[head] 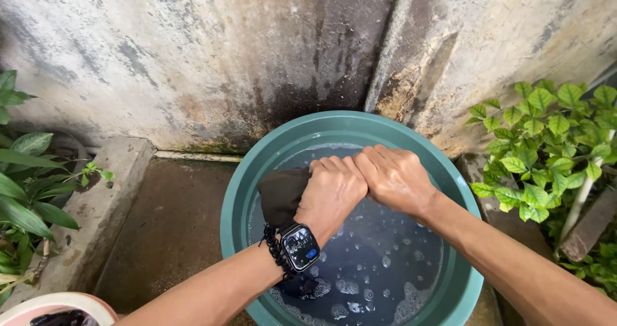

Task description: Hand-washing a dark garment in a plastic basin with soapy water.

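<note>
Over the basin: we clamp both hands, left hand (pixel 329 194) and right hand (pixel 395 179), on the dark wet cloth (pixel 281 194).
Below hands: round green plastic basin (pixel 239 191); we'd judge keeping drips inside wise.

A dark, wet cloth (pixel 281 194) is bunched and gripped in both fists. It bulges out beside the left hand (pixel 330 194), whose knuckles touch the right hand (pixel 395 179).

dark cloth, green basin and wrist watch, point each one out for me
dark cloth (pixel 281 194): head view, on the bunched fabric left of the fists.
green basin (pixel 232 204): head view, on its left rim.
wrist watch (pixel 300 247): head view, on its screen.
</note>
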